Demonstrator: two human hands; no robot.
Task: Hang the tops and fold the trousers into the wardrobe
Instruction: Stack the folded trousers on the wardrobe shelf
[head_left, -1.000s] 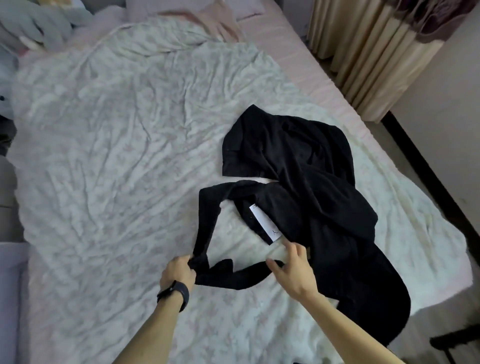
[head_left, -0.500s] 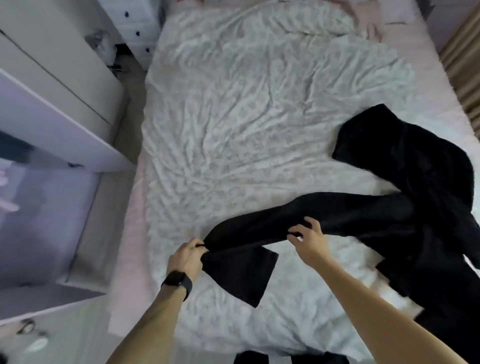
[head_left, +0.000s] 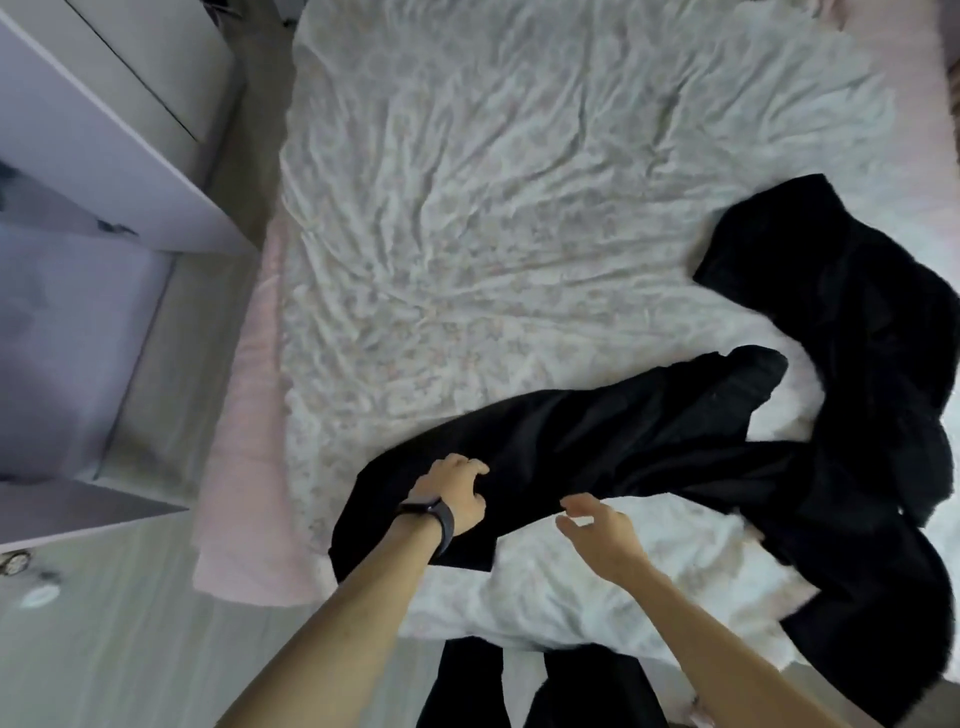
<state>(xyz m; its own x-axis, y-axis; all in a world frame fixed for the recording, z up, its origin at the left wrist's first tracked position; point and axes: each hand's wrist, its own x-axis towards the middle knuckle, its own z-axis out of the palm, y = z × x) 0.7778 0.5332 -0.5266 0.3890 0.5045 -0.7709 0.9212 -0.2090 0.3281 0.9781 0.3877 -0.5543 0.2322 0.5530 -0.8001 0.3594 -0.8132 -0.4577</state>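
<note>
A pair of black trousers is laid across the near part of a bed, on a crumpled white quilt printed with a faint floral pattern. The cloth is matte, soft and deeply creased. One long leg is stretched from the bed's left edge toward the right, where the rest of the dark fabric is bunched in a loose heap. The left hand, with a black band worn at the wrist, is set on the leg near its hem, fingers curled into the cloth and holding it. The right hand is held just beside the leg's near edge, fingers spread wide, nothing gripped. A smooth white wardrobe is seen at the left.
</note>
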